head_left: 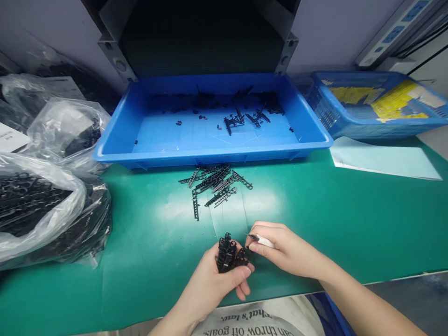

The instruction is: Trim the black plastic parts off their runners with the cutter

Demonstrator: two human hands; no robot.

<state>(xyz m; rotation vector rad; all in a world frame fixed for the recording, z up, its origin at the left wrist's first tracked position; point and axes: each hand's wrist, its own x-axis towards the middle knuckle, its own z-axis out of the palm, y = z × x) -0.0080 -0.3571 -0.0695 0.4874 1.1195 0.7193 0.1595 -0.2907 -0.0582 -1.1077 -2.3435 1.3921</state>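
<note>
My left hand (224, 275) is closed around a bunch of small black plastic parts (227, 254), low over the front of the green mat. Just to its right, my right hand (275, 245) grips a small knife (264, 241) with a white handle and a thin dark tip pointing left. The fingertips of that hand are close beside the black parts; whether they touch them I cannot tell. Beyond both hands lies a loose pile of black ladder-like plastic strips (213, 182) on the mat.
A blue tray (210, 157) with scattered black pieces stands behind the pile. Clear plastic bags of black parts (38, 210) crowd the left side. At the right are a blue basket (378, 126) with yellow items and a pale blue sheet (385, 158). The green mat (147, 261) covers the table.
</note>
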